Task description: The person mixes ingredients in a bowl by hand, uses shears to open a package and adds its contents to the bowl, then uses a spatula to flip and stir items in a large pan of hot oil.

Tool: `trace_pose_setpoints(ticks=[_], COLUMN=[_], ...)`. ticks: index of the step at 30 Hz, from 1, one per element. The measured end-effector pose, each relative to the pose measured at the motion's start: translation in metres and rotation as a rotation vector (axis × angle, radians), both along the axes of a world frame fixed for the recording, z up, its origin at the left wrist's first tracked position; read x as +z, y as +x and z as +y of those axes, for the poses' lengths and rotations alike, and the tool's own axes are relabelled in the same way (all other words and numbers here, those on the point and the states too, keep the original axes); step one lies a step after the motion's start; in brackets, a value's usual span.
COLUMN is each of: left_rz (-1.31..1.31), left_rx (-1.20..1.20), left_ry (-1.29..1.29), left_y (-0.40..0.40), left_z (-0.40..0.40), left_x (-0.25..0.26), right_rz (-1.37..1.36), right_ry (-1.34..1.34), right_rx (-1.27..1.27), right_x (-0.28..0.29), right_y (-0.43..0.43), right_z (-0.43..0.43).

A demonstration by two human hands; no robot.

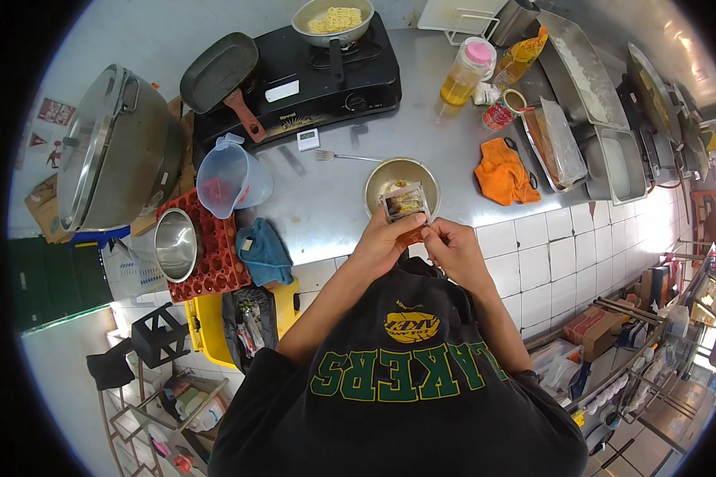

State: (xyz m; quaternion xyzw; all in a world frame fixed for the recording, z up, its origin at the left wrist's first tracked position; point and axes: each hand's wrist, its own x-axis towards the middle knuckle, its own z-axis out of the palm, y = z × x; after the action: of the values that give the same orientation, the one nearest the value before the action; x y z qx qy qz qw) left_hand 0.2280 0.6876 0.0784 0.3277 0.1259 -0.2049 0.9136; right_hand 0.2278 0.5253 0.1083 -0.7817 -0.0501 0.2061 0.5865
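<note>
A seasoning sachet point(404, 201), part clear and part reddish, is held over a metal bowl point(372, 186) near the counter's front edge. My left hand point(388, 237) grips the sachet with the thumb across its face. Close beside it, my right hand point(453, 245) pinches the sachet's lower right side with bent fingers. Some yellowish-brown bits lie inside the bowl, partly hidden by the sachet. Just behind the bowl is a metal fork point(352, 157), its tines pointing left.
A pan point(310, 34) with a block of instant noodles point(336, 20) stands on the gas stove point(328, 98). To the left are a plastic measuring jug point(244, 182) and a blue cloth point(264, 253). An orange cloth point(504, 170), scissors point(533, 180) and an open can point(501, 113) sit right.
</note>
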Motion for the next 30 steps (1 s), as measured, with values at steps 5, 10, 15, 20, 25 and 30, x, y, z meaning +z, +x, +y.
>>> trace_pose_setpoints(ticks=[5,10,15,20,25,30], left_rz=[0.017,0.025,0.066,0.074,0.125,0.124], left_rx=[-0.007,0.127,0.228,0.248,0.268,0.281], left_ry=[-0.024,0.015,-0.009,-0.030,-0.037,-0.070], left_y=[0.000,-0.002,-0.008,-0.020,-0.031,-0.026], left_z=[-0.004,-0.003,0.017,0.026,0.024,0.018], left_x=[-0.005,0.005,-0.008,-0.015,-0.014,-0.013], right_rz=[-0.182,-0.058,-0.196,-0.448,-0.371,-0.282], right_ry=[-0.106,-0.059,-0.205,-1.015,-1.179,-0.995], right_rx=[0.095,0.313,-0.050,-0.546,-0.640,-0.481], right_x=[0.011,0.016,-0.078,-0.176,-0.205,-0.183], right_y=[0.005,0.023,0.122,0.168,0.165,0.159], right_z=[-0.001,-0.012,-0.119,-0.232,-0.243,-0.257])
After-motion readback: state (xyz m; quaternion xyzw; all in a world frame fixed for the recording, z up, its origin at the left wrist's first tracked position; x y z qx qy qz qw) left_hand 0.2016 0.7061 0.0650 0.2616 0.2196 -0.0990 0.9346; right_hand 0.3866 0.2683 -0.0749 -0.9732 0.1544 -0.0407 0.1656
